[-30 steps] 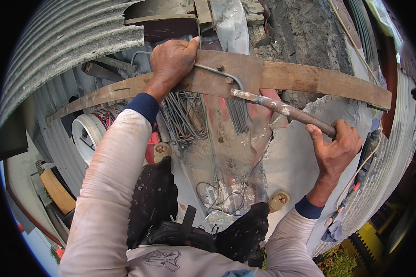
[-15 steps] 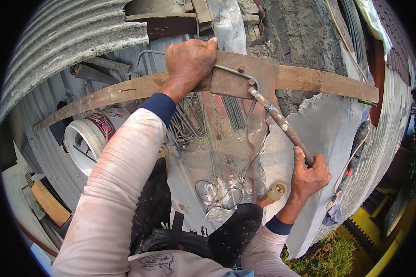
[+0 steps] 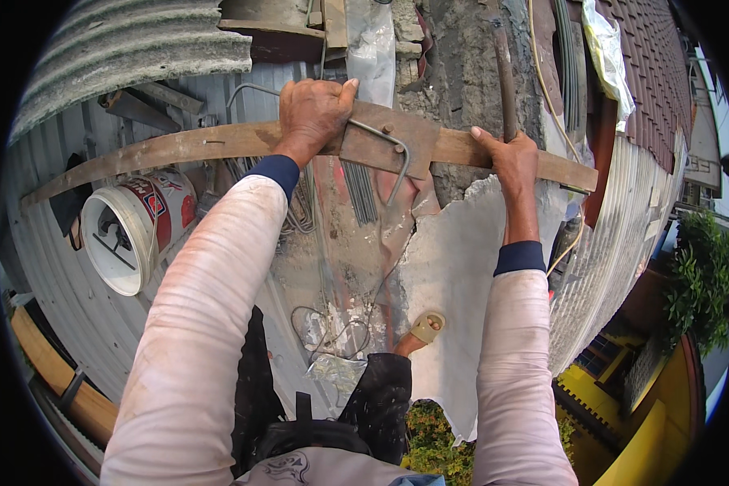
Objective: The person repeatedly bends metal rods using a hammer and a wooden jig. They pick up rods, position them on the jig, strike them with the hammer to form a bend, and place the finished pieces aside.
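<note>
My left hand (image 3: 312, 113) is closed around a thin steel rod (image 3: 373, 130), pressing it down at the wooden plank (image 3: 211, 142). The rod has a hook at its left end; its right part runs past two pegs (image 3: 398, 149) on a metal plate (image 3: 364, 154) and bends back toward me. My right hand (image 3: 512, 162) grips the lower end of a rusty bar-bending lever (image 3: 504, 81), over the right part of the plank. The lever points away from me, and its far end is away from the pegs.
A white and red bucket (image 3: 125, 231) lies tipped at the left on corrugated metal sheet. Several bent rods (image 3: 300, 202) and straight rods (image 3: 359, 194) lie beyond my feet. At the right, the roof edge (image 3: 616, 243) drops toward a yellow structure (image 3: 591, 381) below.
My right hand has moved away from me with the lever, which has swung off the pegs from pointing toward me to pointing away. My left hand keeps its hold on the rod.
</note>
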Available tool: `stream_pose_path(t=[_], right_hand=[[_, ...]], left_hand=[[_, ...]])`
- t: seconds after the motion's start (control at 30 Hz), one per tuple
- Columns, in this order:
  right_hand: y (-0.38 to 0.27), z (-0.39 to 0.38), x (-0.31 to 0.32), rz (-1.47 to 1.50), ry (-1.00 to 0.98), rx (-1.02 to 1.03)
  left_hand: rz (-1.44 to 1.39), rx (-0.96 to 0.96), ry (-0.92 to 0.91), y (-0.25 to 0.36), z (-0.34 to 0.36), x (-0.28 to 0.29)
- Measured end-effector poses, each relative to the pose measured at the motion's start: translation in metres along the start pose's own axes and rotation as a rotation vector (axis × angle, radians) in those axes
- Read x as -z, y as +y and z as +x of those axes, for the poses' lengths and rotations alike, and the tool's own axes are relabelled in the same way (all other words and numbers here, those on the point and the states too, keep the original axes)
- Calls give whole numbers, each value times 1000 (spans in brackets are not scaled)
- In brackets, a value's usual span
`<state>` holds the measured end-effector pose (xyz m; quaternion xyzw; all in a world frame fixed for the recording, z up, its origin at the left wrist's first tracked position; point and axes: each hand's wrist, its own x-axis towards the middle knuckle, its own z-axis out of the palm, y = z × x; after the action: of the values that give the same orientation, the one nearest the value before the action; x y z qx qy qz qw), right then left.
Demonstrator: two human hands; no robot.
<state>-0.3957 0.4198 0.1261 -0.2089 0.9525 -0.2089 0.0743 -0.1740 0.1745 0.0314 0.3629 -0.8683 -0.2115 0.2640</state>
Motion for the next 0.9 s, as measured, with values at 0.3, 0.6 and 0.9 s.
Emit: stream_pose_path(t=[0.3,0.6,0.9], right_hand=[[-1,7,-2,-106,-114,-17],[4,9,-3,-41,-120,62],[5,11,2,27,-192,29]], left_hand=[[11,-21,21,24,7,35],[42,85,-140,43,-143,114],[-134,1390,-147,-218,-275,-69]])
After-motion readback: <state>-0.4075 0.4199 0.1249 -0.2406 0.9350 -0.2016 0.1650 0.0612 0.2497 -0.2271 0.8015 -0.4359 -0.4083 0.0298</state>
